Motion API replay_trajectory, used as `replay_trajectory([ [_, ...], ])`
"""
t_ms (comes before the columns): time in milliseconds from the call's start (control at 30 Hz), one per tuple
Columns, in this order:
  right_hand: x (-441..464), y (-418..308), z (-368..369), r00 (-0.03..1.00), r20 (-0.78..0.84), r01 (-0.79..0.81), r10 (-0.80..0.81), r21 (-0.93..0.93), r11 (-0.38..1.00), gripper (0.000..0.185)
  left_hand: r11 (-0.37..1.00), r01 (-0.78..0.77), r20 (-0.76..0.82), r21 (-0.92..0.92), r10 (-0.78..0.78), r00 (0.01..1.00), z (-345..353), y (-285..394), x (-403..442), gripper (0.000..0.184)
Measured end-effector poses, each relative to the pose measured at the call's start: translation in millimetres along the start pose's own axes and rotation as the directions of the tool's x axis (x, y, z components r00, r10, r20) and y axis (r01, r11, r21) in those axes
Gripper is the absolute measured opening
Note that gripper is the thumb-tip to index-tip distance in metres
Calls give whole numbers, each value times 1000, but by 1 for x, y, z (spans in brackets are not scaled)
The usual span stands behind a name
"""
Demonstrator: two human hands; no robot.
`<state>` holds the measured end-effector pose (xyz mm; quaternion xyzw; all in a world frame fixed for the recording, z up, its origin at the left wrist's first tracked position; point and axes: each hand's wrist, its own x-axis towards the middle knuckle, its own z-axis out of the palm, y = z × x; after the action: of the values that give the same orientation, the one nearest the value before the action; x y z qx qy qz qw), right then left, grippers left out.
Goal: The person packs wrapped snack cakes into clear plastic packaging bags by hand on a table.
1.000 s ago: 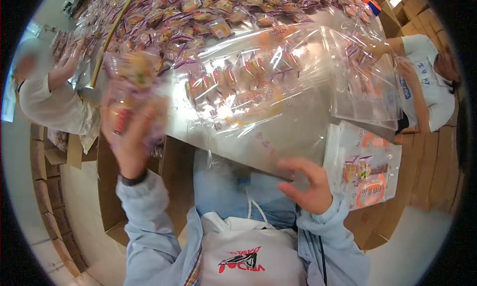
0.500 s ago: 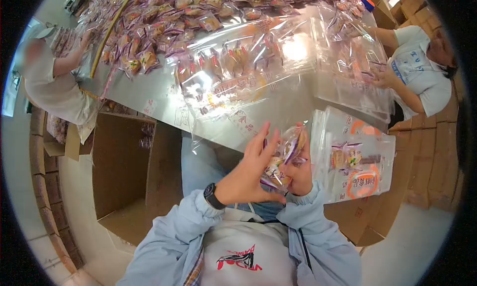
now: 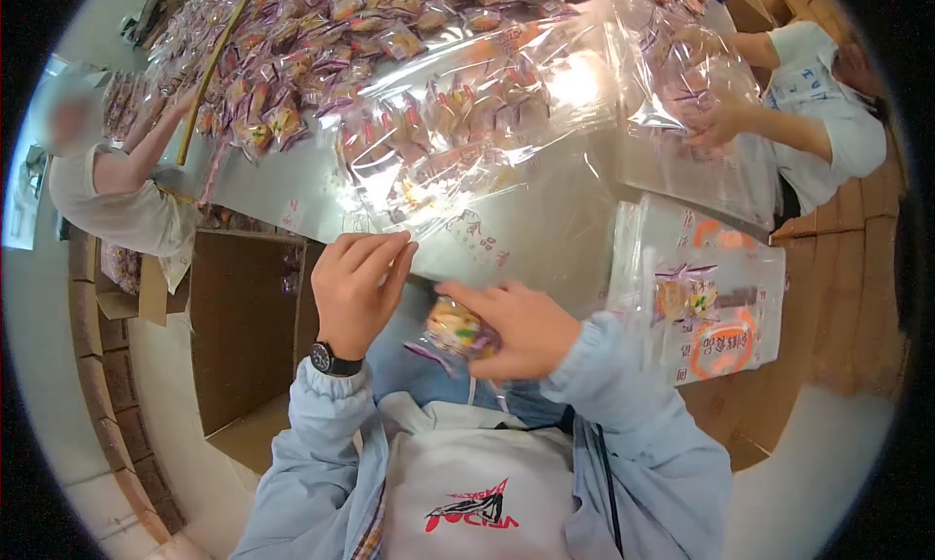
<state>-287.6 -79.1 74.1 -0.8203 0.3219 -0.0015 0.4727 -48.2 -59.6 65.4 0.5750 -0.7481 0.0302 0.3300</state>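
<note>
My right hand [image 3: 531,331] grips a wrapped pastry [image 3: 456,328] in clear and purple film, low in front of the table edge. To its left, my left hand [image 3: 355,282], with a black watch on the wrist, is raised at the table edge. Its fingertips are pinched together at the near edge of a large clear plastic bag [image 3: 521,185]. The bag lies flat on the table with red print, and a row of wrapped pastries [image 3: 438,122] rests inside it.
A heap of wrapped pastries [image 3: 341,24] covers the far table [image 3: 575,258]. Printed bags [image 3: 721,331] lie at the right on a cardboard box [image 3: 750,404]. Another open box [image 3: 243,336] stands at the left. One co-worker [image 3: 818,122] handles a bag at right; another [image 3: 127,190] is at left.
My hands have moved apart and leftward from where both were around wrapped pastry. The left now pinches the bag's edge; the right carries the pastry. The right-hand co-worker's hands have shifted.
</note>
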Motion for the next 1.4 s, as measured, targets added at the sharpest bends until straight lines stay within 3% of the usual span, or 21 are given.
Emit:
replay_trajectory([
  [33,10,-3,-1,1000,17,9,-9,-31,999,93,999,28,-48,-44,-30,998,0,4,3,21],
  [133,45,19,17,993,-107,61,-39,208,976,95,990,59,-139,-129,-77,987,-4,9,9,21],
  [200,56,29,9,938,-342,27,59,243,970,96,987,35,-183,-154,-63,981,-5,8,9,21],
  [267,73,48,13,795,-592,45,132,274,961,95,986,-5,-228,-167,-34,973,-2,7,0,20],
  [333,87,38,5,685,-728,-133,30,-84,988,92,980,-4,-205,-199,-37,978,2,9,-8,24],
  [433,103,22,-7,564,-812,-424,-149,-440,792,87,971,-4,-224,-239,-52,973,10,12,-12,28],
  [500,112,29,-7,593,-788,-483,-168,-515,709,83,967,23,-221,-253,-81,972,8,13,-19,28],
  [600,117,55,-4,704,-699,-364,-126,-508,781,79,960,142,-186,-242,-189,964,4,19,-30,33],
  [667,114,51,-3,687,-706,-253,-173,-456,853,77,948,231,-165,-219,-269,949,3,22,-32,39],
  [767,103,36,3,619,-778,-324,-110,-381,866,77,926,342,-118,-157,-362,925,7,17,-41,44],
  [867,87,18,6,688,-726,-247,-18,-258,934,78,807,459,-23,-371,-502,864,15,4,-64,40],
  [967,94,38,30,611,-766,147,-199,-137,980,77,844,367,-147,-392,-451,880,17,3,-68,34],
  [1067,106,28,39,573,-817,88,-68,-21,996,82,863,341,-206,-374,-435,877,15,9,-68,32],
  [1167,137,27,54,543,-826,438,150,431,789,69,874,312,-232,-372,-413,881,20,6,-73,30],
  [1300,159,31,49,633,-747,367,205,522,770,56,845,337,-209,-416,-449,869,22,5,-74,28],
  [1400,166,39,49,760,-497,334,419,851,405,58,848,330,-232,-415,-449,863,21,2,-80,26],
])
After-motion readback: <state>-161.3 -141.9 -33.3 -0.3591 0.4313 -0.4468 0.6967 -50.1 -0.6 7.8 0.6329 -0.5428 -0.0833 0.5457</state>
